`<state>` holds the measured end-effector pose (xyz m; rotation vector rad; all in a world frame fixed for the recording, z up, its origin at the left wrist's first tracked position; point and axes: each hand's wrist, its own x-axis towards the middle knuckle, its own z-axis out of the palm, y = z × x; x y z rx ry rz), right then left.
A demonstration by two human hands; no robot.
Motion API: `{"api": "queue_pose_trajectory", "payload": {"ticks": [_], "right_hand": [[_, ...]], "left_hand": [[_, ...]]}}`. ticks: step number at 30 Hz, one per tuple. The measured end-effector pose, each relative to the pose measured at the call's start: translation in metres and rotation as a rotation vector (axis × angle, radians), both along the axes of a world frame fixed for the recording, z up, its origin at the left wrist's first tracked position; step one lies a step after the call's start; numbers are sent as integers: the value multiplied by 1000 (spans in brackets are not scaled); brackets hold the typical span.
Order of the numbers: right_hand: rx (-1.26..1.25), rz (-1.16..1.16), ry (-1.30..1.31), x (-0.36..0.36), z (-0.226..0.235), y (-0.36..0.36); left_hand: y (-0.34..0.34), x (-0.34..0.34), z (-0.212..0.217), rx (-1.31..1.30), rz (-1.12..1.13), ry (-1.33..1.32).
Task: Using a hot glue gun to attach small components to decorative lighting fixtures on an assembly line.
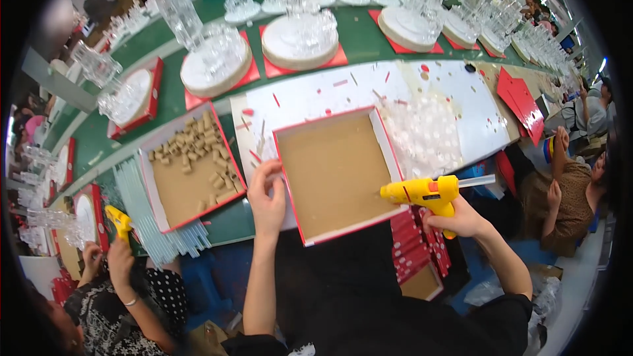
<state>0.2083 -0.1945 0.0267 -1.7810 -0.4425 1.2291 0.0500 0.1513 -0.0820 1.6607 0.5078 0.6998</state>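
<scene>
Two bare forearms, no watch, bracelet or ring in sight. Hands (267, 201) (461, 219) bare too, no gloves. Black short sleeves ending near the elbows, plain, no print. Black garment across the lap, dark and unpatterned. Nails short; any polish too small to tell.

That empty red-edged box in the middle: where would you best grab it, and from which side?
Grip the red-edged box by its near-left wall, coming from the person's side. The walls are thin and upright, so fingers pinch over the rim, as the left hand does there. The right hand holds a yellow glue gun over the right edge, crowding that side.
</scene>
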Motion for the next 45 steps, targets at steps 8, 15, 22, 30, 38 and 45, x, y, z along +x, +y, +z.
{"api": "queue_pose_trajectory", "payload": {"ticks": [8, 15, 22, 30, 38, 45], "right_hand": [[186, -460, -250, 90, -34, 2], [223, -791, -162, 163, -80, -4], [-244, -519, -1238, 181, -113, -38], [182, -951, -1086, 163, -145, -55], [129, -931, -1131, 166, -133, -45], [91, -872, -1143, 173, -121, -48]], "left_hand": [[6, 7, 0, 157, -93, 174], [25, 26, 21, 232, -163, 256], [74, 139, 66, 914, -164, 166], [147, 337, 46, 262, 146, -109], [196, 263, 129, 142, 39, -137], [71, 124, 207, 193, -91, 85]]}}
